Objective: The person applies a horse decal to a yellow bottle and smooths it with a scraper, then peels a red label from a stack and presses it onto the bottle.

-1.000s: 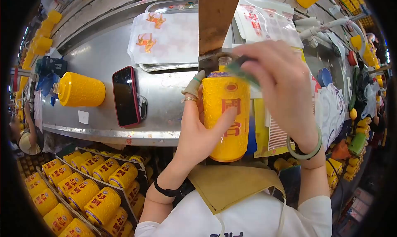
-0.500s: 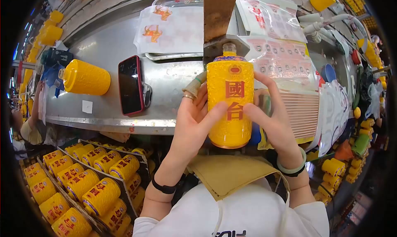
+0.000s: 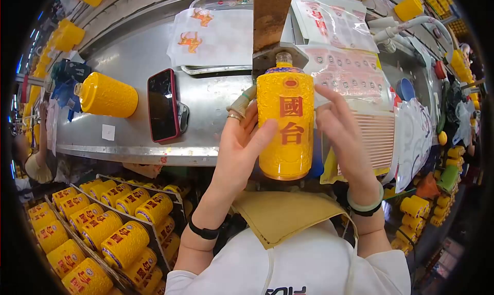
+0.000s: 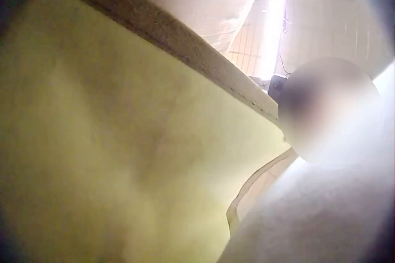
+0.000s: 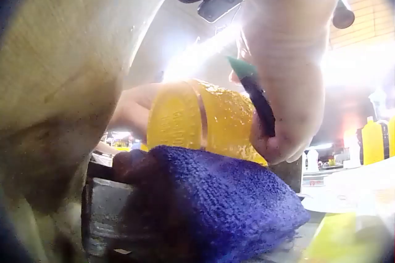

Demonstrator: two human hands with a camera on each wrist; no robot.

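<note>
A yellow embossed bottle (image 3: 286, 124) with red characters and a clear glass neck stands out before the person's chest in the head view. My left hand (image 3: 237, 143) grips its left side, thumb on the front and fingers behind; a finger cover and a ring show on it. Beside the bottle's right side is my right hand (image 3: 346, 140), index finger up near the shoulder. The right wrist view shows that hand pinching a flat green-and-black pad (image 5: 259, 99) near the bottle. Below the bottle lies a blue-purple towel (image 5: 228, 195). Clothing fills most of the left wrist view.
A second yellow bottle (image 3: 109, 95) lies on the metal table (image 3: 123, 150), next to a phone (image 3: 162, 105). Printed transfer sheets (image 3: 343, 68) lie at the right, a tray with white sheets (image 3: 213, 40) behind. Racks of yellow bottles (image 3: 126, 242) stand at lower left.
My right hand came down from the bottle's neck to its right side; its thumb has since left the front. The left hand keeps its grip, and the bottle now faces front more squarely.
</note>
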